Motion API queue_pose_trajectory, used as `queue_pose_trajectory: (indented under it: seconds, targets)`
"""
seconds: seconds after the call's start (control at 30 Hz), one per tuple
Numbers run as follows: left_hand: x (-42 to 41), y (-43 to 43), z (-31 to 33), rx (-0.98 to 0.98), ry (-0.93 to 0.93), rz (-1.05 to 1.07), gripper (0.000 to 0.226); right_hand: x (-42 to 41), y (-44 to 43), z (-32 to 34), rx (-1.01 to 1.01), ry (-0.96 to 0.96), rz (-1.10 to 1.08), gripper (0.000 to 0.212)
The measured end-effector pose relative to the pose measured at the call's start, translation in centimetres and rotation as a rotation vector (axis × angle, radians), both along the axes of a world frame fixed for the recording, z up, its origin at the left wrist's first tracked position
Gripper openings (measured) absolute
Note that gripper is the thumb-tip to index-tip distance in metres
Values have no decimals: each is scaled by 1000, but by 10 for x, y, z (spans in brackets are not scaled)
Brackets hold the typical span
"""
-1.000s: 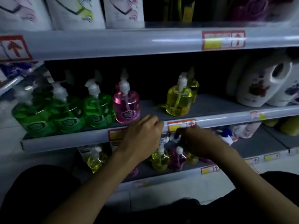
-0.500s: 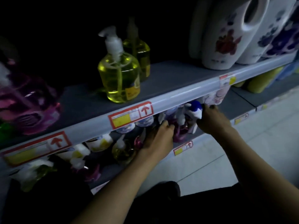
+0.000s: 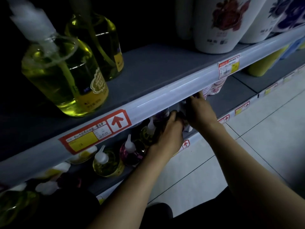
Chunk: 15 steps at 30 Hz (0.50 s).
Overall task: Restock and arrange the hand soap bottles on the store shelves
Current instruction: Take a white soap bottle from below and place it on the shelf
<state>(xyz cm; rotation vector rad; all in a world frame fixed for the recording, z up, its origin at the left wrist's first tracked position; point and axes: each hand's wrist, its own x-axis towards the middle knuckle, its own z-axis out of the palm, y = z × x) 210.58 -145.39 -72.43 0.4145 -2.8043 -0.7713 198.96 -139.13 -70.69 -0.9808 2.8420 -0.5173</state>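
Below, left hand (image 3: 166,134) and right hand (image 3: 200,111) among squat, clear plastic bottles (image 3: 107,166).

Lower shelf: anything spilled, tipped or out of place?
No spill or tipped bottle shows. Only oddity: yellow bottle and pink bottle mixed side by side. The shelf edge hides what left hand and right hand hold.

Left hand (image 3: 166,138) and right hand (image 3: 200,111) on bare forearms (image 3: 132,184); the clothing (image 3: 214,219) is dark.

Yellow soap bottle (image 3: 66,76) — white jug (image 3: 219,30) printed with a red flower.
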Motion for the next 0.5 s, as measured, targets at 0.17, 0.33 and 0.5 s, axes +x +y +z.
queue_pose_trajectory:
  seconds: [0.17,0.33,0.5]
  targets:
    - [0,-9,-5,43,-26,-52,40,10,7,14,31,-4,-102,33]
    - [11,-4,4,150,-80,-45,65,32,30,42,32,107,-13,12]
    - [37,3,23,538,-61,-123,51,63,58,100,18,9,284,23]
